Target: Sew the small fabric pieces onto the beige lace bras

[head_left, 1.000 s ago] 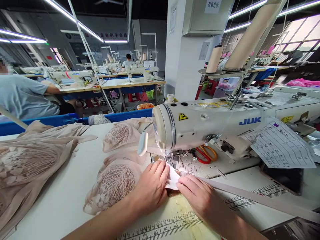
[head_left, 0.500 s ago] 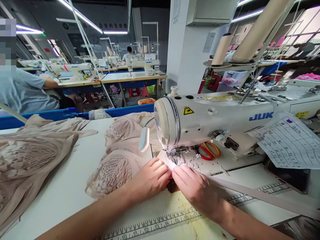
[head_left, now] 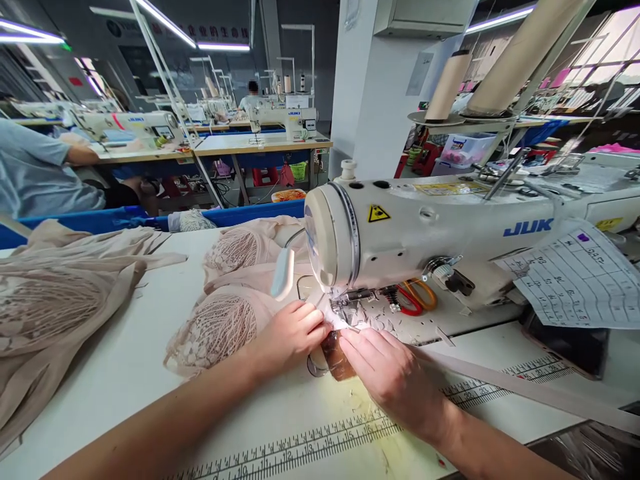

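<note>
Pinching beige strip (head_left: 505,380), right hand (head_left: 387,370) closed; left hand (head_left: 293,333) curled on pale fabric (head_left: 327,312), grip unclear.

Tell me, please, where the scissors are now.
In the head view, the scissors lie right of centre, beneath the machine, beyond the right hand.
</note>
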Demonstrator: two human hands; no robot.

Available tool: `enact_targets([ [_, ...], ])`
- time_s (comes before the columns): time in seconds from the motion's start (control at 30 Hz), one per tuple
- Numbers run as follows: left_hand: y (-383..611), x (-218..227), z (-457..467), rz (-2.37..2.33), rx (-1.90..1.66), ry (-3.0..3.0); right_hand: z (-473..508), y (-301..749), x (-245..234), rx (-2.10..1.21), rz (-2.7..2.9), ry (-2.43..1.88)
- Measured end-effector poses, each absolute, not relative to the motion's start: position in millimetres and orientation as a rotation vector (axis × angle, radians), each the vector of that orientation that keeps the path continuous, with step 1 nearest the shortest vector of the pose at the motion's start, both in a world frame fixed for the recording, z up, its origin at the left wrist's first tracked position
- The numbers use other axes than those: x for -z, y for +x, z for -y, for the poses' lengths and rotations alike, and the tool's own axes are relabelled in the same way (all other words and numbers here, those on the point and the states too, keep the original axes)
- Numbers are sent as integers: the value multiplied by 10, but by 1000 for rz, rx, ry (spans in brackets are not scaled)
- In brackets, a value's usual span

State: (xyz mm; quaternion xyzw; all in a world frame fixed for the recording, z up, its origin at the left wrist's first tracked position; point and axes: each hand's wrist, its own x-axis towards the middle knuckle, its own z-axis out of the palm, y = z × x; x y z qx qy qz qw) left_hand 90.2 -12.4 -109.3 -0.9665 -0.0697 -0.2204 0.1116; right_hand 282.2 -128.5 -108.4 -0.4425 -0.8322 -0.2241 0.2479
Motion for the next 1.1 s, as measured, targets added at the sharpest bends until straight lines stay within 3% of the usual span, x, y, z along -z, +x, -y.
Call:
enact_targets([
  [0.77,977,1124,-102,531,383,-2914,1282,2887,1111,593,2286,-1136],
  [1.0,758,853,395,697,522,-2907,1279,2897,1064,580,2304,-1097],
  [1.1,528,804,639,908,410,-2819,1294,2901,1082,562,2325,-1101],
])
